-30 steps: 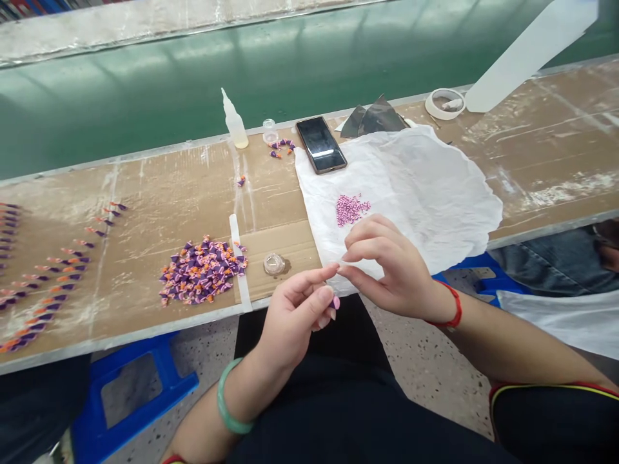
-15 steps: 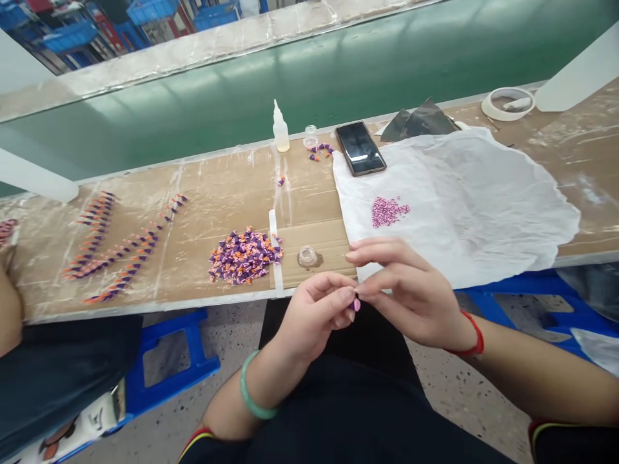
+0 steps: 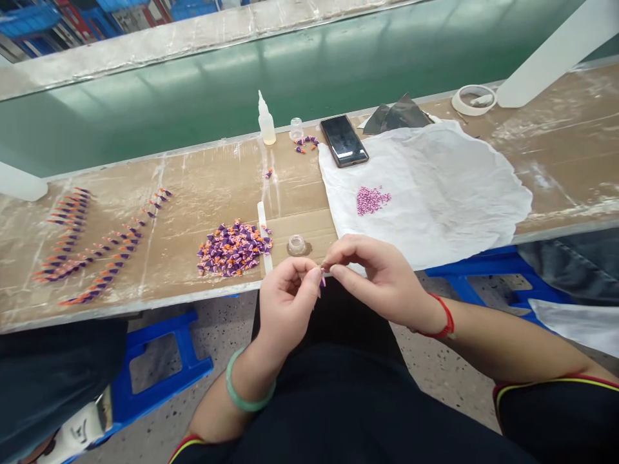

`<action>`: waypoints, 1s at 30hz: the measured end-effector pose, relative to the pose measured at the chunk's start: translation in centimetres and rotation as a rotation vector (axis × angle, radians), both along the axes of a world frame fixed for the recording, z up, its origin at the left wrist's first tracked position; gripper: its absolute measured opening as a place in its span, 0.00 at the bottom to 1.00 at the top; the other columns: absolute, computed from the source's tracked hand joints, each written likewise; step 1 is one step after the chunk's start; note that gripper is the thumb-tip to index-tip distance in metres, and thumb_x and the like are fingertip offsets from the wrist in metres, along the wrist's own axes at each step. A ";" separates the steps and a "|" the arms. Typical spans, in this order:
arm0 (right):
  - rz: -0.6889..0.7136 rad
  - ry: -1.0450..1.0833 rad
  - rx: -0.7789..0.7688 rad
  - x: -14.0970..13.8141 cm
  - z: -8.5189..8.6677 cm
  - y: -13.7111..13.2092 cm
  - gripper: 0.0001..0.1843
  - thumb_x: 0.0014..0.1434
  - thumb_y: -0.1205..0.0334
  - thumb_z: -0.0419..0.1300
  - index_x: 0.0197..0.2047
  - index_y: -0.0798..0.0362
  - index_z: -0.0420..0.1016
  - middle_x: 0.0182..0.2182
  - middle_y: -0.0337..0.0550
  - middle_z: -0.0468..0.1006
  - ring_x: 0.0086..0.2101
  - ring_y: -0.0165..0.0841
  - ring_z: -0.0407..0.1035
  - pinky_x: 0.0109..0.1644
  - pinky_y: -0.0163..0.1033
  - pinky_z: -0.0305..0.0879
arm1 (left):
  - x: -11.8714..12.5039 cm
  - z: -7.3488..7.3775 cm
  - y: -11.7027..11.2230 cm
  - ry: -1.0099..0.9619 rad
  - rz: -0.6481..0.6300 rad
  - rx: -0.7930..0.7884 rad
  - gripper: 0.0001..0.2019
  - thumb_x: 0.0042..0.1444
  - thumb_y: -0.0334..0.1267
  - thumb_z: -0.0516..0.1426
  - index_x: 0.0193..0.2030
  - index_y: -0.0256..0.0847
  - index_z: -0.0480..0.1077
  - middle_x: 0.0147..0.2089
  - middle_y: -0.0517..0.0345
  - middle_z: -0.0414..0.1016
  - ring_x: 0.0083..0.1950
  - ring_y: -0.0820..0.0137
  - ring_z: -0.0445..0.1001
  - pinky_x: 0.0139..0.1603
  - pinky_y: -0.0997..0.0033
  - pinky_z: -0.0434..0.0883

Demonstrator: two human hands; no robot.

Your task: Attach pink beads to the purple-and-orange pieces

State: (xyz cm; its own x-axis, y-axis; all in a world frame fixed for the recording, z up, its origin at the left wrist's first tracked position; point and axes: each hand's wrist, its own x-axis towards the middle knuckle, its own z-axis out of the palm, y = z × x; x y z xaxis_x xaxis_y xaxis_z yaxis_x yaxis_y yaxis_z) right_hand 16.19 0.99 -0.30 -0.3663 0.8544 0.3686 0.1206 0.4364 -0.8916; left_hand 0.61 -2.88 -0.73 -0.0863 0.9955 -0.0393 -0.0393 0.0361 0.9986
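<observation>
My left hand (image 3: 290, 299) is closed, thumb and forefinger pinching a small pink and purple piece (image 3: 323, 281) just off the table's front edge. Against those fingertips, my right hand (image 3: 382, 283) has its thumb and fingers drawn together in a pinch; whatever lies between them is too small to make out. Beyond the hands, a little clear glass pot (image 3: 296, 244) sits on cardboard. To its left lies a heap of purple, orange and pink pieces (image 3: 229, 250) beside a white strip (image 3: 264, 238). Tiny pink bits (image 3: 372, 200) are piled on a white cloth (image 3: 435, 193).
Rows of purple and orange pieces (image 3: 97, 258) lie at the left. Along the back stand a glue bottle (image 3: 266, 122), a second small clear pot (image 3: 296, 127), a phone (image 3: 344, 142), dark sheets (image 3: 399, 116) and a tape roll (image 3: 474, 100). Blue stools (image 3: 164, 351) are below the table.
My right fingers, spread before, have closed into a pinch at the left fingertips. Both hands are slightly higher and further left in view, and the camera view has shifted.
</observation>
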 end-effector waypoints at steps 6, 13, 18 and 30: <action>0.032 -0.234 0.160 0.3 0.9 0.3 0.06 0.57 0.71 0.59 0.30 0.53 0.71 0.24 0.35 0.77 0.24 0.25 0.69 0.28 0.30 0.65 | -0.1 0.3 -0.2 0.079 -0.023 -0.013 0.09 0.55 0.40 0.63 0.27 0.40 0.72 0.23 0.61 0.71 0.23 0.75 0.64 0.24 0.74 0.62; 0.104 -0.267 0.077 0.4 1.0 0.6 0.07 0.56 0.72 0.57 0.28 0.53 0.70 0.23 0.35 0.77 0.24 0.25 0.70 0.28 0.29 0.66 | -0.9 0.1 0.3 -0.160 -0.161 -0.199 0.13 0.52 0.45 0.66 0.28 0.38 0.72 0.22 0.62 0.69 0.21 0.78 0.61 0.21 0.77 0.58; 0.126 -0.289 0.179 0.5 0.8 0.8 0.08 0.58 0.73 0.56 0.30 0.53 0.69 0.23 0.36 0.76 0.24 0.25 0.70 0.28 0.29 0.66 | -1.3 -0.1 0.7 -0.372 -0.233 -0.325 0.17 0.48 0.48 0.68 0.27 0.36 0.70 0.18 0.66 0.63 0.17 0.83 0.53 0.19 0.80 0.49; 0.103 -0.271 0.487 0.5 0.6 1.1 0.05 0.63 0.72 0.56 0.38 0.53 0.70 0.30 0.41 0.81 0.30 0.30 0.74 0.35 0.34 0.72 | -0.7 0.0 0.2 0.079 -0.041 0.130 0.08 0.57 0.35 0.59 0.27 0.39 0.69 0.21 0.64 0.69 0.21 0.78 0.64 0.23 0.79 0.62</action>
